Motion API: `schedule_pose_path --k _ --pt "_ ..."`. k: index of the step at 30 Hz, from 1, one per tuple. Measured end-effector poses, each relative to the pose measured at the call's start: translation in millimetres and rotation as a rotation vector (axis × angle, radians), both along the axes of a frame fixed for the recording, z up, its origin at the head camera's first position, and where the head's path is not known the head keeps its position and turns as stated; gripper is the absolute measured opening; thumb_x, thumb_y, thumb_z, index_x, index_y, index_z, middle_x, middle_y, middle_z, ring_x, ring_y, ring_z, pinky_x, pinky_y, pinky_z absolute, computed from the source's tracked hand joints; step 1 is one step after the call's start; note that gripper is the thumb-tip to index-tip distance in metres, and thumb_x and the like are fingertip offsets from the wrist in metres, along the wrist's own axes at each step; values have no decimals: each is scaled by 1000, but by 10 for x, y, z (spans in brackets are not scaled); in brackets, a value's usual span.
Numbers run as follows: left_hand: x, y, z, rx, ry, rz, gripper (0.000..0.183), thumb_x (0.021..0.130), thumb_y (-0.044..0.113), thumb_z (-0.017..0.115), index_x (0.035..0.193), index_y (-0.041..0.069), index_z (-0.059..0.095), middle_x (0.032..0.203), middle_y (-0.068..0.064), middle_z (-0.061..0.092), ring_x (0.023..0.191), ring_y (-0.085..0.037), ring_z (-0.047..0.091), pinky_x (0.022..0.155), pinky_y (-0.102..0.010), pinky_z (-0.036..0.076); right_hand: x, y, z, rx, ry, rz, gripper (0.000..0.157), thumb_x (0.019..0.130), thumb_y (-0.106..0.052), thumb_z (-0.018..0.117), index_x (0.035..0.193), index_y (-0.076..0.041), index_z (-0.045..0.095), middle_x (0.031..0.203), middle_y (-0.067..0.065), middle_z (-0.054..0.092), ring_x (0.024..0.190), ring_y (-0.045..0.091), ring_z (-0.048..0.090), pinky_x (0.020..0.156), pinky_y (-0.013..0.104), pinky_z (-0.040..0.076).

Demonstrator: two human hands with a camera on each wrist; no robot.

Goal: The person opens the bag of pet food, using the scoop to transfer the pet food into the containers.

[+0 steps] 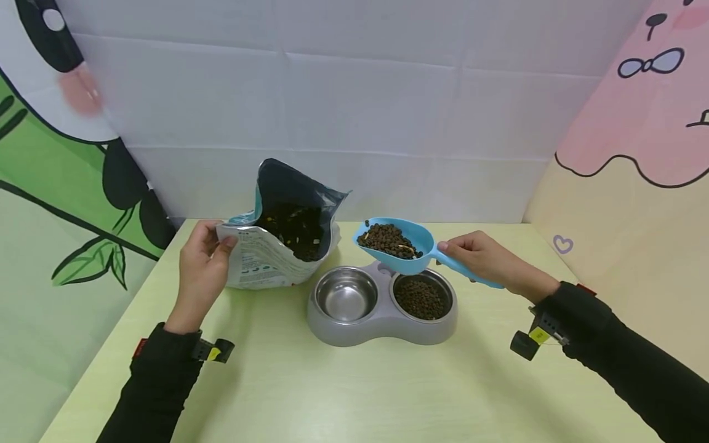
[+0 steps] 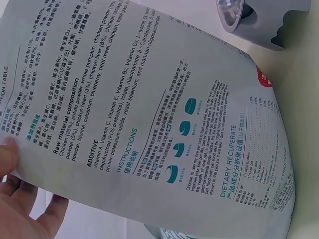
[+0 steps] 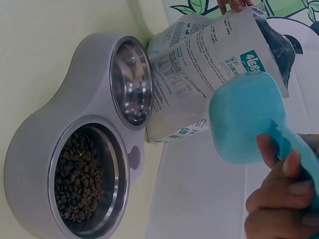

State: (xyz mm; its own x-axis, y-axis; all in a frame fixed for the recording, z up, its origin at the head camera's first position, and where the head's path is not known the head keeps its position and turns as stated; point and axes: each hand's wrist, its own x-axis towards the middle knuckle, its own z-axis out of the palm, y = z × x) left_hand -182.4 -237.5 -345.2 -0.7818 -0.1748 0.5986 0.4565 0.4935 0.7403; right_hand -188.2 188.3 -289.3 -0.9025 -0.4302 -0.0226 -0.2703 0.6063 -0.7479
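Note:
My right hand (image 1: 483, 258) grips the handle of a blue scoop (image 1: 412, 266), which is heaped with brown kibble (image 1: 388, 239) and held above the back of the right bowl. With thumb and fingers, my left hand (image 1: 202, 267) pinches the left edge of an open pet food bag (image 1: 260, 261); more kibble shows inside it. A grey double bowl stand (image 1: 360, 332) sits in front. Its left steel bowl (image 1: 346, 295) holds nothing, while kibble lies in the right steel bowl (image 1: 422, 298). In the right wrist view the scoop (image 3: 244, 119) shows its underside, so its load is hidden there.
The pale yellow table (image 1: 343, 394) extends in front of the bowls. Behind it hangs a white creased backdrop (image 1: 365, 111). Cartoon-printed panels, one green (image 1: 55, 246) at left and one pink and beige (image 1: 620, 234) at right, flank the table.

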Motion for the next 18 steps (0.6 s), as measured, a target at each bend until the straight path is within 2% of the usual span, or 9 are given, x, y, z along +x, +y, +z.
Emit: schedule_pose_path --k 10,18 --pt "26 -10 -21 -12 -16 -10 20 90 6 52 108 3 46 109 -5 55 106 -17 51 93 -41 43 -10 -16 -196 -8 -39 69 29 95 -34 45 88 -12 62 61 6 40 51 18 39 44 25 33" --pt "23 -20 -19 -13 3 -13 20 89 6 52 108 3 47 109 -5 55 105 -18 51 93 -38 44 -77 -37 -267 11 -39 141 28 95 -32 45 85 -12 62 59 5 39 48 16 35 42 25 29"
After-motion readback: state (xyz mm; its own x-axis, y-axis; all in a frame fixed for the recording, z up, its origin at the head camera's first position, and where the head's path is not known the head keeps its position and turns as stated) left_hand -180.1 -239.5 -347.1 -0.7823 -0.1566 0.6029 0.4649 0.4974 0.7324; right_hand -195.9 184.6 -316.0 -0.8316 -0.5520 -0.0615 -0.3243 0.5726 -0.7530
